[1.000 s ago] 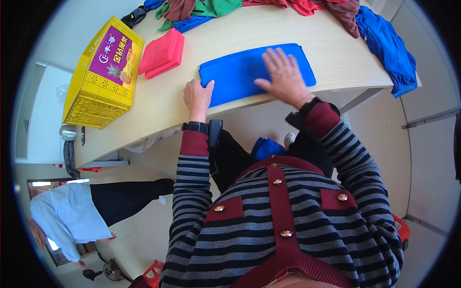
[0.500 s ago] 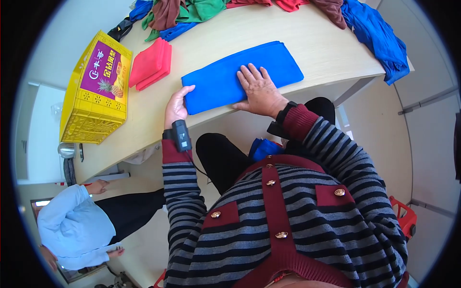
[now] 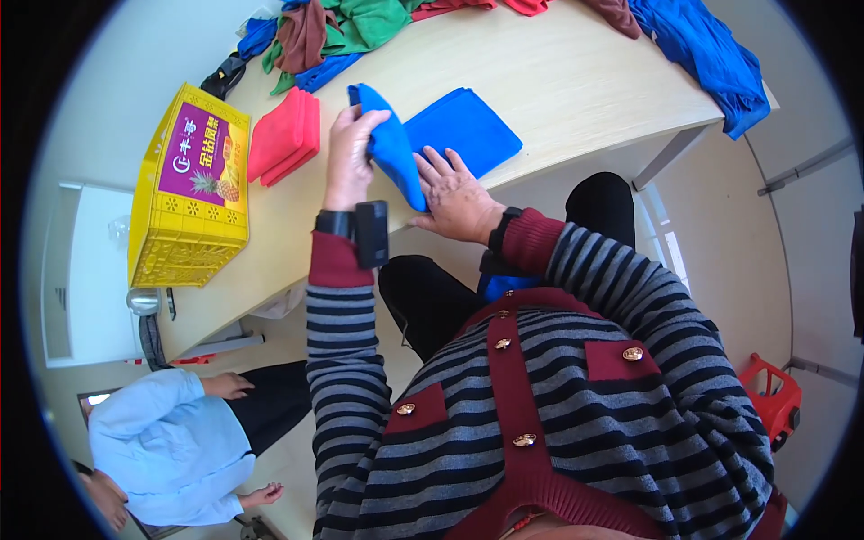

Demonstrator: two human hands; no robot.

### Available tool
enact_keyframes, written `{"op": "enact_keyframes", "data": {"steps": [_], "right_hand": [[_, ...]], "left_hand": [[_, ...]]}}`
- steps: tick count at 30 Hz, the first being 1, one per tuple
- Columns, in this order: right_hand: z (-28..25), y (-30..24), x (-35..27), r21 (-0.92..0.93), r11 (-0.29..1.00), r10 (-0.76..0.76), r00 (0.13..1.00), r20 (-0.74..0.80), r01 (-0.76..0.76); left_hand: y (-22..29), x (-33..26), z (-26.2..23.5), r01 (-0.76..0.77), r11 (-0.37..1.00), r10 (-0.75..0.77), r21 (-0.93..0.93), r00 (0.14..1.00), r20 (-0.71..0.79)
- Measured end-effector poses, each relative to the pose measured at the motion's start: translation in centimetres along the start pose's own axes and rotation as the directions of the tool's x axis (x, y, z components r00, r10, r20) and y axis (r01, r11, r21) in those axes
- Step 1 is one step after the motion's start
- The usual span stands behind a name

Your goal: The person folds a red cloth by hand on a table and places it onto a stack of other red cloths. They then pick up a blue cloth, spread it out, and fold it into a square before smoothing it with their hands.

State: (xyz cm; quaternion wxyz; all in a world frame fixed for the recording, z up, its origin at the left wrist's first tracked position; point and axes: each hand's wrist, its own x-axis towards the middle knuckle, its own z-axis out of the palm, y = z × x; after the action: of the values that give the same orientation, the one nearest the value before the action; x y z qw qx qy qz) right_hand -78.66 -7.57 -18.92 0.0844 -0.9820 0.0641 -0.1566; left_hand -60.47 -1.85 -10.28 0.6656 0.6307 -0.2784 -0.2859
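Note:
A folded blue cloth (image 3: 470, 131) lies near the table's front edge. Its left end is raised and bent over toward the right, with my left hand (image 3: 349, 157) closed on it, thumb on top. My right hand (image 3: 457, 200) rests with its fingers spread on the cloth near the fold, pressing it at the near side. A small stack of folded red cloths (image 3: 285, 135) sits to the left of my left hand.
A yellow plastic crate (image 3: 193, 256) with a purple label stands at the table's left end. Loose green cloth (image 3: 373, 22) lies heaped with other colours along the far edge. Blue cloth (image 3: 697, 58) hangs over the right corner. A person in a light blue top (image 3: 171, 441) is at lower left.
My left hand has lifted the left end of the blue cloth and brought it rightward over the rest. My right hand has slid left and nearer along the cloth.

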Motion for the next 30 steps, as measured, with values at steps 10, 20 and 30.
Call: {"op": "enact_keyframes", "data": {"steps": [10, 20, 30], "right_hand": [[0.2, 0.5, -4.6, 0.042, 0.999, -0.017, 0.999, 0.047, 0.015], [2.3, 2.2, -5.9, 0.019, 0.999, -0.045, 0.973, -0.226, 0.051], [-0.3, 1.6, -5.5, 0.061, 0.997, -0.038, 0.973, -0.226, 0.053]], "left_hand": [[-5.3, 4.5, 11.4, -0.031, 0.757, 0.073, 0.653, 0.997, -0.037], [-4.1, 2.2, 16.3, 0.035, 0.69, -0.064, 0.723, 0.998, 0.013], [-6.1, -3.2, 3.4, -0.347, 0.4, 0.42, 0.848, 0.892, 0.167]]}}
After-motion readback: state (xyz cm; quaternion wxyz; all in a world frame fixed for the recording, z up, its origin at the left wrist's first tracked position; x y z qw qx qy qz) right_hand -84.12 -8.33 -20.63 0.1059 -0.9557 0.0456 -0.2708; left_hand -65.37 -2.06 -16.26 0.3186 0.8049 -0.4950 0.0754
